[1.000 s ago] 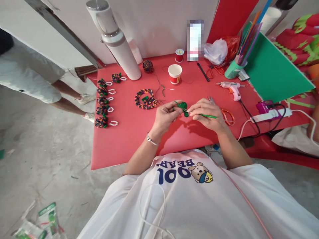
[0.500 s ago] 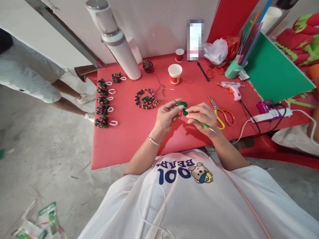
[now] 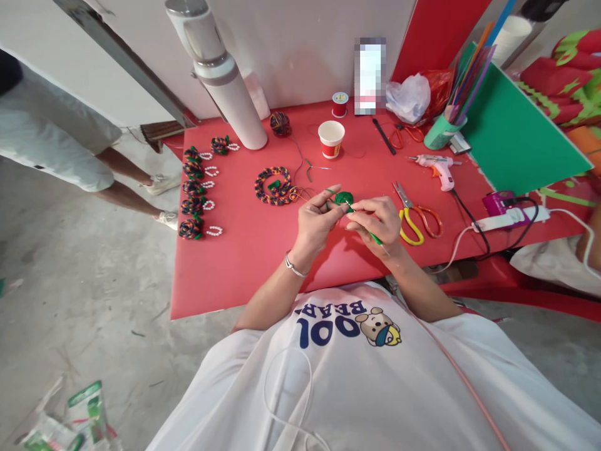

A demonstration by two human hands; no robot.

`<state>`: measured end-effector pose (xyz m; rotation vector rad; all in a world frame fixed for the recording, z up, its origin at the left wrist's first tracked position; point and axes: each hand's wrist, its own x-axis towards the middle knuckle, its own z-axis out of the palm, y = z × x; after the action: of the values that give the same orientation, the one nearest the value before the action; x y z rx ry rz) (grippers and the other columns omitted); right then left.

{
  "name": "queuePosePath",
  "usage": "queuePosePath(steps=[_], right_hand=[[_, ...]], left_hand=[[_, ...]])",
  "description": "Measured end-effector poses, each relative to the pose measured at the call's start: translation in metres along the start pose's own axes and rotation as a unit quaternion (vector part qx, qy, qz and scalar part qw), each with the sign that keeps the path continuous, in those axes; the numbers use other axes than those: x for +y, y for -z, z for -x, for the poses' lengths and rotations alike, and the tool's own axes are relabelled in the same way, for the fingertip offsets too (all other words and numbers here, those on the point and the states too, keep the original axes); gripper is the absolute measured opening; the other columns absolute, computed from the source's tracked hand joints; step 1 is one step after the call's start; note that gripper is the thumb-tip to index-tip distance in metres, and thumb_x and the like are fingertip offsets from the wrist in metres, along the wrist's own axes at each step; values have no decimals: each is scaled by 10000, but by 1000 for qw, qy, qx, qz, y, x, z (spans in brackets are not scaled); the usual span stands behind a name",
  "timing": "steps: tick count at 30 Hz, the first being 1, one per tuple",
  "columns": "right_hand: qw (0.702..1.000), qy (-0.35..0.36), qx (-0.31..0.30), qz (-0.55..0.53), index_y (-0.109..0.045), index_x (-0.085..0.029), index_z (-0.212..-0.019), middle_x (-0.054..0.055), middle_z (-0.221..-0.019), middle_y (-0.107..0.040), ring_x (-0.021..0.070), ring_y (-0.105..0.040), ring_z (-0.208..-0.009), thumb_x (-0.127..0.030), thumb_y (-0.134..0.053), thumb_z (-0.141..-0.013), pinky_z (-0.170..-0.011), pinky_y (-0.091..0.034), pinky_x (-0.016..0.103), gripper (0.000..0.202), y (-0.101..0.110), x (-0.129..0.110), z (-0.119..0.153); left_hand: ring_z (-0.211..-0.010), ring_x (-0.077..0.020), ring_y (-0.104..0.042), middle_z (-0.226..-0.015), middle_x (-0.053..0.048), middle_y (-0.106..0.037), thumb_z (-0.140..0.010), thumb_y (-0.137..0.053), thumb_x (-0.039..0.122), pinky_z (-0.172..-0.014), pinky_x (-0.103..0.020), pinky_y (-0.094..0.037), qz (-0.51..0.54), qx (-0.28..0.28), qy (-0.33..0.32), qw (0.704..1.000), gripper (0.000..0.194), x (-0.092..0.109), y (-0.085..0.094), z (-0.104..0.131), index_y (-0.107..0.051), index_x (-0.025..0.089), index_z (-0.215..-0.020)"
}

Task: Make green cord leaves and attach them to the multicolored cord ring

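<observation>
Between my two hands, above the red table, is a small green yarn piece [image 3: 344, 198]. My left hand [image 3: 315, 220] pinches its left side, with green yarn over the raised index finger. In my right hand [image 3: 379, 224] is a crochet hook [image 3: 376, 238] with a green grip, its tip at the yarn piece. A braided multicolour ring [image 3: 273, 186] with a green bit inside lies left of my hands. Beyond them rest a needle [image 3: 322, 168] and a short green strand. Scissors [image 3: 409, 216] with yellow and orange handles lie right of my right hand.
Several braided flowers [image 3: 191, 205] with white bead loops line the left side of the red table [image 3: 225, 275]. At the back stand a tall flask [image 3: 237, 100], a yarn ball [image 3: 280, 124], a paper cup [image 3: 331, 139] and a phone [image 3: 370, 75]. A pink glue gun [image 3: 440, 169] lies right.
My right hand has shifted slightly left and turned, with the hook angled more steeply. The green yarn piece now shows more of its round face.
</observation>
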<state>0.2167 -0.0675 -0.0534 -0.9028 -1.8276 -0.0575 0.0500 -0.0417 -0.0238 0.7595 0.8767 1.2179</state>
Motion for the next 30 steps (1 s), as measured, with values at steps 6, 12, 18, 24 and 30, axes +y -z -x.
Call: queuePosePath(steps=[6, 12, 18, 24, 30], right_hand=[[995, -24, 96, -28, -820, -358, -1093, 30, -972, -743, 196, -711, -875, -522, -698, -984, -810, -602, 380, 232, -19, 5, 4], [978, 18, 65, -199, -787, -413, -1221, 3, -975, -791, 196, -744, -856, -511, -733, -958, -751, -620, 389, 286, -12, 18, -14], [960, -5, -60, -272, -799, -430, -1233, -2, -1034, -823, 199, -734, -916, -441, -797, -920, -829, -613, 406, 313, 14, 29, -26], [962, 18, -151, -226, -822, -409, -1170, -6, -1086, -834, 192, -742, -962, -363, -829, -906, -841, -603, 385, 268, 33, 29, -38], [957, 2, -181, -226, -832, -375, -1126, 6, -1072, -838, 193, -752, -963, -398, -814, -917, -854, -610, 389, 211, 42, 25, -47]], left_hand=[[-434, -14, -304, -528, 106, -507, -608, -974, 218, -452, -208, -208, 59, -22, 40, 997, 616, 6, -9, 7, -799, 153, -1195], [-434, -4, -253, -529, 99, -513, -584, -954, 149, -448, -189, -162, 90, -57, 109, 988, 511, 22, 0, 9, -816, 171, -1076], [-441, -5, -277, -555, 76, -570, -577, -944, 150, -457, -186, -177, 80, -62, 127, 987, 516, 18, 5, 9, -802, 150, -1073], [-422, -16, -323, -504, 83, -544, -536, -965, 193, -460, -206, -191, 29, -53, 98, 993, 563, 13, 9, 4, -809, 124, -1073], [-425, -24, -352, -502, 80, -541, -540, -939, 174, -449, -218, -193, -45, -44, 70, 996, 548, 17, 12, 0, -828, 113, -1073]])
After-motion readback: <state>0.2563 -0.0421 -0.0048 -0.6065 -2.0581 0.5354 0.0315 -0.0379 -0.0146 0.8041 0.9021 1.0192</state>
